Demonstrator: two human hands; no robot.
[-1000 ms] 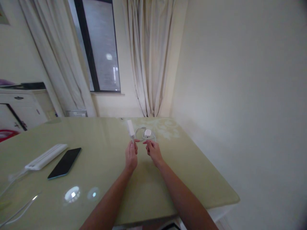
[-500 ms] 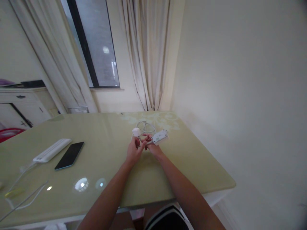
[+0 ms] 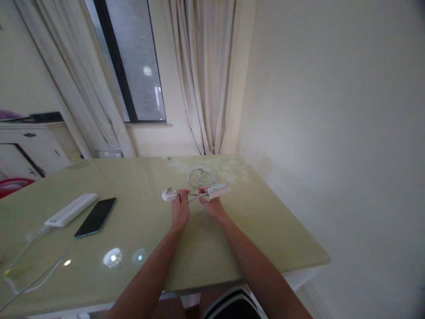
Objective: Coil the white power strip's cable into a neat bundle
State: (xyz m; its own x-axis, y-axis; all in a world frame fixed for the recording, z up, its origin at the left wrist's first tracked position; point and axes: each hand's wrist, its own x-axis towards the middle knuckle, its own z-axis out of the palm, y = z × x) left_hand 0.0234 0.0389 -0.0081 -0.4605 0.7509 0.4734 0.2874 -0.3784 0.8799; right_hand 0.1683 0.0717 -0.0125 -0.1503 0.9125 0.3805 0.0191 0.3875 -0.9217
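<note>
at the far left, beyond the table (image 3: 139, 186), stands a white cabinet (image 3: 20, 131), with a red curved thing (image 3: 16, 186) lower down. on the tabletop's near left, pale cables (image 3: 35, 282) trail loosely beside a blurred yellow thing (image 3: 17, 270). next comes a long white strip (image 3: 71, 210), lying aslant with a cord at its near end, and just right of it a dark phone (image 3: 95, 217) lies flat, tilted the same way.

the left forearm reaches forward from the bottom edge, leaning a little to the right, its wrist fairly straight. the left hand (image 3: 180, 210) points away from the body, back of the hand toward the camera, with thumb and fingers pinched narrowly at the right side of a white plug (image 3: 169, 195), whose pins face up. between the hands, lengths of cord stretch across, and behind them a looped cable (image 3: 199, 169) lies on the table.

the right forearm slants in toward the left, and the right hand (image 3: 213, 207) is turned partly palm up, fingers curled around the left end of a white block (image 3: 219, 190). some fingers are hidden, so the exact hold there is hard to tell. the block points out to the right, slightly tilted.
</note>
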